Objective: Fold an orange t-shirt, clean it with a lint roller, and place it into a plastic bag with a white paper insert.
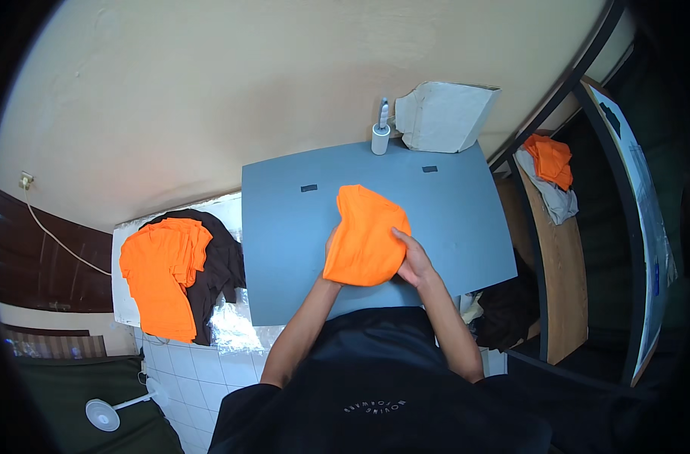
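An orange T-shirt (367,238), folded into a compact bundle, is held between my two hands over the grey-blue tabletop (458,227). My left hand (330,244) grips its left side, the fingers mostly hidden behind the cloth. On the other side my right hand (411,255) holds the edge, thumb lying on top and fingers underneath. Two short strips of dark tape, a left one (309,188) and a right one (430,169), are stuck to the board beyond the shirt.
Left of the board, several orange shirts (163,272) lie over dark garments (223,272) on a white surface. A white holder (380,139) and a cardboard piece (447,116) stand at the back. Rightward, a wooden shelf (563,295) bears folded clothes (550,162). A white fan (102,415) stands lower left.
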A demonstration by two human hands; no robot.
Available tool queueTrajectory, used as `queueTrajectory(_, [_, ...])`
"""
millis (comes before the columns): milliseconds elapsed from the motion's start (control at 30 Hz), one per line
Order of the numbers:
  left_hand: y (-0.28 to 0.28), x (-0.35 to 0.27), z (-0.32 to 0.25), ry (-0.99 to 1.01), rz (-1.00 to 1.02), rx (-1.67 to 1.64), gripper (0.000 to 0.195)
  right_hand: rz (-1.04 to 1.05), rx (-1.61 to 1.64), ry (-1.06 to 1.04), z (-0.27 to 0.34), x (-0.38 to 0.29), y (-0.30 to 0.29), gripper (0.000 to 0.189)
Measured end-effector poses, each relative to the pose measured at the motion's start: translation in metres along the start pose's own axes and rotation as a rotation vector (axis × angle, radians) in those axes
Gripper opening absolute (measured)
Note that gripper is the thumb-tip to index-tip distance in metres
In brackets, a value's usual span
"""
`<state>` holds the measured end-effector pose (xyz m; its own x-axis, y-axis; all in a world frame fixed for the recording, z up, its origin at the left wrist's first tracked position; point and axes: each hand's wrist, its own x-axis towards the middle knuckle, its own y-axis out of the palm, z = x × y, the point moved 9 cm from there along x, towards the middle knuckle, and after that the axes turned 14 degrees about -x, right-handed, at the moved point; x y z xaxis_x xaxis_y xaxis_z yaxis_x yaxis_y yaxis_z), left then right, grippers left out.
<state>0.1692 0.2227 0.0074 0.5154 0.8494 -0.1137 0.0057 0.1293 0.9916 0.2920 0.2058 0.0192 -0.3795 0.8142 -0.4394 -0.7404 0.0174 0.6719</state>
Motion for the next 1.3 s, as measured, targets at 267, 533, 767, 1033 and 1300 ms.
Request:
queueTrajectory(267, [0.035,-0.02,-0.044,0.072,-0.303,0.656,0.061,-0.167,-0.463,-0.109,0.024,0.001,-0.002,0.047])
queueTrajectory(533, [0.009,-0.05,-0.077,0.204,-0.804,1.621,0.052,-0.611,-1.256,-0.018,0.058,-0.005,-0.025,0.052])
queueTrajectory(767, [0.042,-0.025,-0.026,0.57,-0.375,2.393,0.052,-0.486,-1.853,-0.757,0.031,0.005,0.022,0.052])
queueTrajectory(1033, [0.001,-0.017,-0.026,0.51,-0.467,2.471,0.067,-0.584,-2.096,-0.459,0.002,0.028,-0.006,0.072])
queueTrajectory(1300, [0.015,0.006,-0.02,0.494,-0.355,2.532,0.067,-0.666,-2.059,-0.592,0.023,0.029,-0.001,0.068])
